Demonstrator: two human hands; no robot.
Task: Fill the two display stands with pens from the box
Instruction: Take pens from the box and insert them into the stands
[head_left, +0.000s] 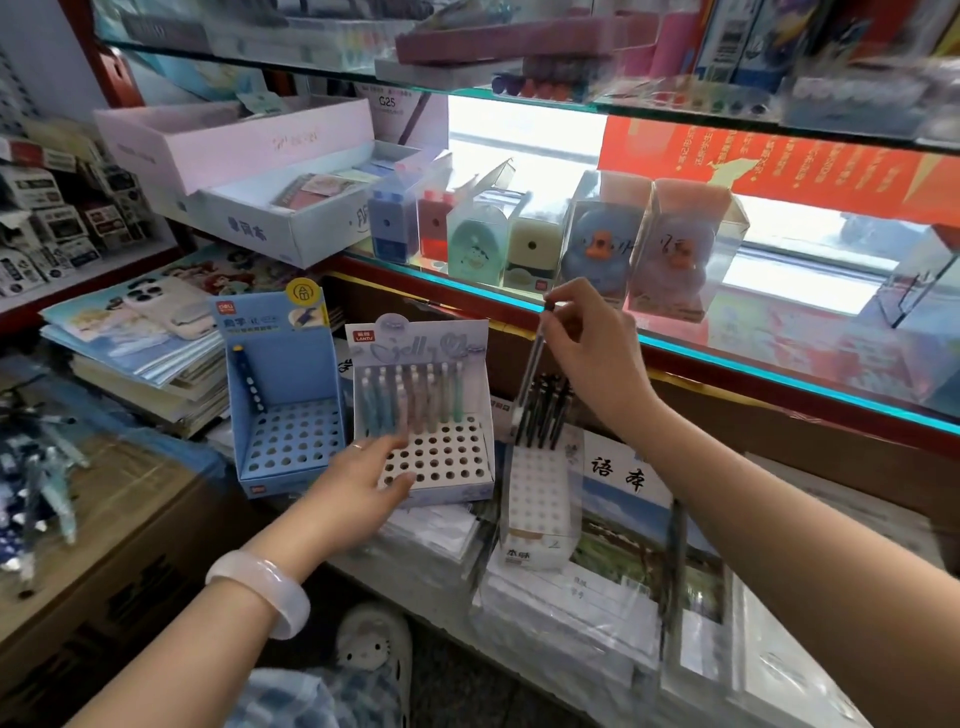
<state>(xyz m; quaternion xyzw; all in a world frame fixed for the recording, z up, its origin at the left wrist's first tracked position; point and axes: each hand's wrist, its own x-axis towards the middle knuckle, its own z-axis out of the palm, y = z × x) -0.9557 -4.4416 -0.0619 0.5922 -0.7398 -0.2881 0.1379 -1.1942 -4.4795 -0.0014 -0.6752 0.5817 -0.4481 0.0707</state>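
The right hand (587, 338) is raised above the goods, its fingertips pinching the dark cap end of a clear-barrelled pen (535, 358) that hangs slanting down and leftward; the pen's lower tip sits among the dark pens (545, 410) standing at the back of a narrow clear-fronted white box (540, 499), which rests on stacked notebooks (623, 545) near the right part of the low shelf. The left hand (358, 488), a pale bangle (265, 587) on its wrist and a ring on one finger, lies with fingers spread and mostly straight against the front left corner of the white display stand (441, 467), the thumb resting on its perforated top near the front edge; it grips nothing that I can see. That stand carries pastel pens (410, 400) upright in its rear rows, just under its printed back card, while the front rows of holes show open. Touching it on the left is a blue display stand (285, 415), with a single dark blue pen (249, 379) leaning against its left wall. Left of the blue stand lies a pile of books and magazines (145, 353). On the glass shelf behind stand boxed sharpeners (467, 239) and two boxed ducks (634, 244). More blue pens (31, 493), blurred, lie at the far left edge
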